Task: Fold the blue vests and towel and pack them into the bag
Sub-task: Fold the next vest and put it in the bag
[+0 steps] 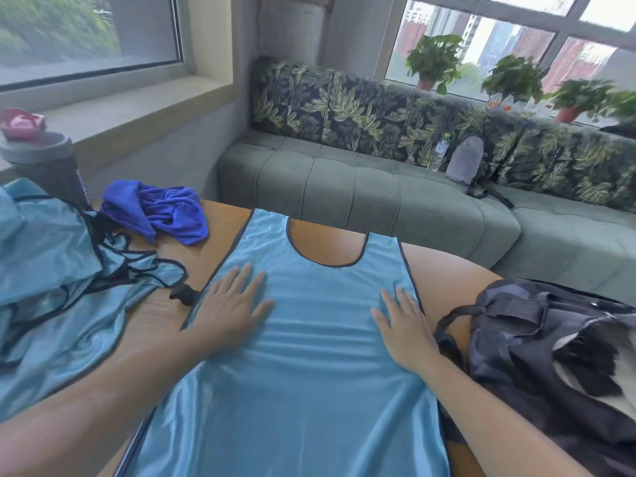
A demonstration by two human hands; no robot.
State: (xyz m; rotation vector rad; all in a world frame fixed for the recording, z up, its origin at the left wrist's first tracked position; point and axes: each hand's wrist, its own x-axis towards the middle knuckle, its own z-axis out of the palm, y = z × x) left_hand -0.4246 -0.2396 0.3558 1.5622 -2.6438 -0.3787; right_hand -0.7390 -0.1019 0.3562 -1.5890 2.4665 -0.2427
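While the light blue vest [309, 339] lay spread flat on the wooden table [447, 280], the left hand [234, 304] and right hand [404, 325] pressed on it, fingers straight. More vests [51, 270] and a crumpled blue towel [161, 211] sat left; the dark bag [550, 339] lay right.

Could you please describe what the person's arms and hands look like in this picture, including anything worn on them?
Both forearms are bare as far as the frame shows: no sleeves, gloves, watch or bracelets. The left hand and right hand show no rings, and the fingers have short, unpainted nails.
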